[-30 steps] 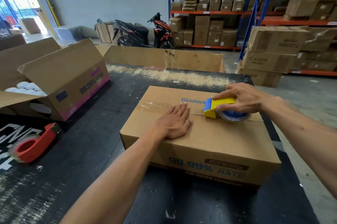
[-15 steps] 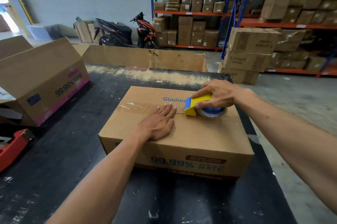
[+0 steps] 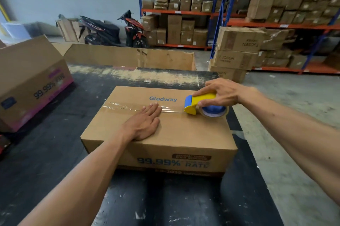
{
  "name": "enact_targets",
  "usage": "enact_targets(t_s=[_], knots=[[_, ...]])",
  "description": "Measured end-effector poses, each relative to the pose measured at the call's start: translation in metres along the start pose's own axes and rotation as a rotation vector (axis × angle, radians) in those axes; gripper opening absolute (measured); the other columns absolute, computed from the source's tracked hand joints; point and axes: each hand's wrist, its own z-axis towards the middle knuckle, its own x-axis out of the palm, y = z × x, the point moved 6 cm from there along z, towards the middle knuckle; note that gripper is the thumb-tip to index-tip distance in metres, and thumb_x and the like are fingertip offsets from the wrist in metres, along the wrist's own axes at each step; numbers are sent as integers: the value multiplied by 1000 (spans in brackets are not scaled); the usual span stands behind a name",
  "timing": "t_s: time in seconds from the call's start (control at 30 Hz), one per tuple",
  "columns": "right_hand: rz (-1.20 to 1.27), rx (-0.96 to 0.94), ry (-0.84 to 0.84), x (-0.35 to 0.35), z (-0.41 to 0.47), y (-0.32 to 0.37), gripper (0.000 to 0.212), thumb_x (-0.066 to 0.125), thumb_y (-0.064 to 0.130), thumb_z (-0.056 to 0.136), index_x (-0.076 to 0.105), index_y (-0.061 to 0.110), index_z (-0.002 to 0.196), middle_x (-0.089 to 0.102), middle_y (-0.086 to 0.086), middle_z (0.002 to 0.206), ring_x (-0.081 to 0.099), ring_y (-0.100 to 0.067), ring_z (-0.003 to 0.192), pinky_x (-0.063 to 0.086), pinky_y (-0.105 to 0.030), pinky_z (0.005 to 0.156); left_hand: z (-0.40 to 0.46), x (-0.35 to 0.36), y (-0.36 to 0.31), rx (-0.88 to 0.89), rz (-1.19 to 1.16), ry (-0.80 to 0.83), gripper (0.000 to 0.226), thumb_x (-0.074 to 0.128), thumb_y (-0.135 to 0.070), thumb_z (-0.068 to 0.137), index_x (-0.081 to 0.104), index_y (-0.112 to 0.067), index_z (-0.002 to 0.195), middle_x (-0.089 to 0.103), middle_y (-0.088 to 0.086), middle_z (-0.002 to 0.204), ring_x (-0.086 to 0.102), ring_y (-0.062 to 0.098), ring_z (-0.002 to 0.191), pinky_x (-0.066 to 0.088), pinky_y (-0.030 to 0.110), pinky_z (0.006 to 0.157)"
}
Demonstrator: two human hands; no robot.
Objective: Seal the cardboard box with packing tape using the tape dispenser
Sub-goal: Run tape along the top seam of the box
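A: Your right hand point(image 3: 223, 91) has its fingers point(image 3: 203, 103) curled round the yellow-and-blue plastic tape dispenser point(image 3: 199, 105), which sits on the closed brown cardboard box point(image 3: 165, 130) near its right end; the box rests on the scuffed black desk point(image 3: 55, 148). What could spoil it from here?

B: The clear packing tape point(image 3: 128, 107) already shows wrinkles along the centre seam; if you tilt the dispenser or pull off the seam line, the strip may crease further or wander off the gap; if you cut before the tape turns down over the right edge, I'd judge the end could lift.

A: And your left hand point(image 3: 145, 124)?

B: It lies flat on the lid, fingers point(image 3: 153, 109) extended and close together, tips on the tape; ease off too soon and the flaps might spring; the box might slide too.

A: Count things for me.

B: Two hands; one dispenser in use; one strip of tape; one box being sealed; one printed cardboard box point(image 3: 31, 80) at the desk's left; one long low open carton point(image 3: 128, 56) beyond the desk.
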Motion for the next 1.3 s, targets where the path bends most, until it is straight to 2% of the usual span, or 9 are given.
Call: enact_targets(t_s=[0.17, 0.27, 0.37, 0.53, 0.67, 0.83, 1.03, 1.13, 1.3], knots=[[-65, 50, 35, -8, -21, -22, 61, 43, 86, 80, 52, 59, 135, 48, 9, 90, 46, -8, 79, 31, -29, 65, 0, 1, 1, 2, 4, 3, 56, 14, -31, 106, 2, -13, 159, -5, 6, 166, -6, 15, 153, -5, 31, 123], [-16, 106, 43, -2, -46, -48, 66, 38, 95, 74, 50, 65, 131, 52, 6, 94, 49, -12, 84, 38, -33, 71, 0, 0, 0, 16, -1, 4, 57, 13, -33, 106, 2, -14, 159, -5, 5, 166, -6, 14, 152, -5, 30, 123], [2, 133, 34, 3, -52, -50, 65, 41, 91, 77, 50, 61, 134, 49, 5, 92, 48, -13, 81, 36, -33, 70, -2, -2, 0, -8, 27, 20, 58, 13, -35, 106, 1, -14, 159, -5, 7, 166, -6, 15, 153, -5, 32, 123], [-28, 135, 28, 4, -54, -46, 63, 45, 82, 81, 53, 56, 138, 47, 7, 94, 47, -11, 82, 40, -36, 74, 7, -3, -40, -118, 88, 68, 64, 9, -52, 101, -6, -26, 158, -10, 14, 165, -6, 35, 152, -6, 57, 120], [5, 128, 18, 6, -54, -47, 60, 47, 81, 81, 54, 57, 136, 48, 5, 93, 48, -14, 82, 42, -38, 75, 26, 4, -86, 2, 18, 16, 69, 10, -46, 103, -2, -5, 157, -10, 15, 165, -9, 25, 153, -3, 44, 123], [11, 136, -12, 4, -53, -46, 61, 48, 77, 81, 57, 52, 136, 48, 7, 93, 45, -8, 81, 31, -22, 68, 42, 6, -126, 110, -13, -8, 65, 13, -39, 104, 2, -2, 157, -5, 17, 165, -5, 25, 153, -2, 38, 124], [63, 114, -36, 6, -50, -44, 67, 46, 87, 77, 58, 54, 134, 50, 4, 92, 48, -13, 82, 34, -31, 71, 35, 5, -105, 165, -38, -2, 63, 12, -42, 105, -2, -11, 158, -8, 5, 166, -10, 14, 152, -8, 31, 122], [86, 86, -72, 9, -35, -26, 67, 48, 83, 79, 60, 51, 136, 51, 3, 91, 48, -11, 80, 32, -30, 70, 23, -1, -74, 163, -13, 27, 61, 12, -44, 105, -4, -16, 158, -10, 1, 166, -12, 10, 151, -9, 29, 121], [74, 34, -92, 14, 1, 10, 58, 55, 76, 85, 62, 48, 135, 50, 7, 89, 47, -9, 80, 31, -30, 72, 12, -8, -34, 40, 13, 88, 58, 15, -37, 105, -4, -28, 158, -8, -2, 166, -7, 14, 152, -3, 45, 123]])
